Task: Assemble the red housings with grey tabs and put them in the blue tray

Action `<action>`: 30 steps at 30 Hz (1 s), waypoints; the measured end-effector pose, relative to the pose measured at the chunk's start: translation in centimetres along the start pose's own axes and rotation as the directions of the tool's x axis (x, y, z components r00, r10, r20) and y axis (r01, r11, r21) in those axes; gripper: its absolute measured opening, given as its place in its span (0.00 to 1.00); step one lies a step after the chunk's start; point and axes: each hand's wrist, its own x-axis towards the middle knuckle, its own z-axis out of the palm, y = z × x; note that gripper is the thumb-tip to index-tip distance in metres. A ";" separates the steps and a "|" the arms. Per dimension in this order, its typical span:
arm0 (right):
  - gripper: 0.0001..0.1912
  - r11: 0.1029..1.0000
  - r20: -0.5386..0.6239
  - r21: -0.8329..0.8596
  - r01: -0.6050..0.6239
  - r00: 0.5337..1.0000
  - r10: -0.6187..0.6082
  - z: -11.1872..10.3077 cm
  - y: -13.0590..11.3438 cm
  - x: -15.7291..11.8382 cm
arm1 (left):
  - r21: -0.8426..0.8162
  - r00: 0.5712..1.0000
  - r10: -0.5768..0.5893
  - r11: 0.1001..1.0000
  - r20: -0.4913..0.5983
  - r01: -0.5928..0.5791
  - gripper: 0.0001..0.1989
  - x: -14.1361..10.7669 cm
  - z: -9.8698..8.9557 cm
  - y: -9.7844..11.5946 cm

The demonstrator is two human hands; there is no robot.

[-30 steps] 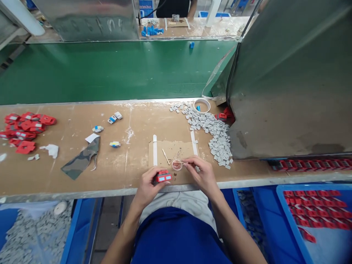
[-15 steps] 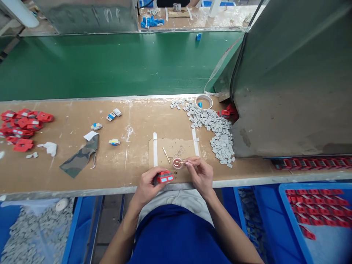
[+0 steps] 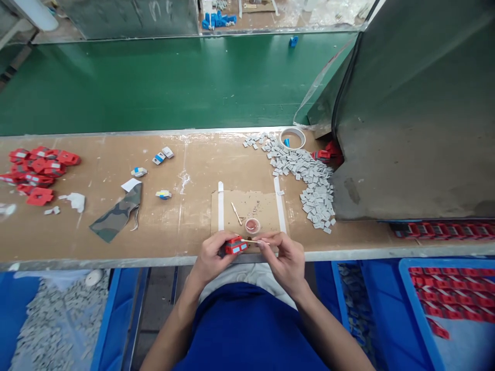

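Note:
My left hand [image 3: 212, 258] is closed on a red toy vehicle [image 3: 235, 246] with light-blue windows, held near the table's front edge. My right hand [image 3: 285, 260] pinches a thin wooden stick [image 3: 251, 241]; its tip is at the toy vehicle, though I cannot tell whether it touches. Just beyond the stick is a small round cup [image 3: 252, 225] of reddish liquid. Another short stick [image 3: 236, 213] lies on the cardboard sheet [image 3: 263, 198], which white tape strips hold at both sides.
Many small grey tiles [image 3: 317, 198] lie to the right, beside a tape roll [image 3: 293, 139]. Red toy parts [image 3: 40, 170] are heaped at the far left, with a camouflage cloth [image 3: 116, 214] nearer. A metal panel [image 3: 410, 134] rises at right, above a blue tray [image 3: 410, 304] of red parts.
My right hand has brought the stick from the cup to the toy vehicle, moving slightly toward me. My left hand still holds the vehicle. The whole view has shifted a little.

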 end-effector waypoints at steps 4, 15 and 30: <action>0.09 0.994 0.042 -0.066 0.083 0.996 -0.080 0.9 -0.2 0.1 | 0.011 1.000 -0.003 1.000 0.005 0.003 0.10 -0.2 0.1 -0.1; 0.09 0.995 0.069 -0.080 0.063 0.996 -0.058 1.1 0.1 0.3 | 0.012 0.999 -0.027 1.000 0.024 0.026 0.08 0.0 0.0 0.2; 0.05 0.997 -0.089 -0.065 -0.043 0.995 0.037 -1.1 0.7 0.8 | 0.001 0.997 -0.072 0.997 0.027 0.072 0.09 0.1 -0.3 0.6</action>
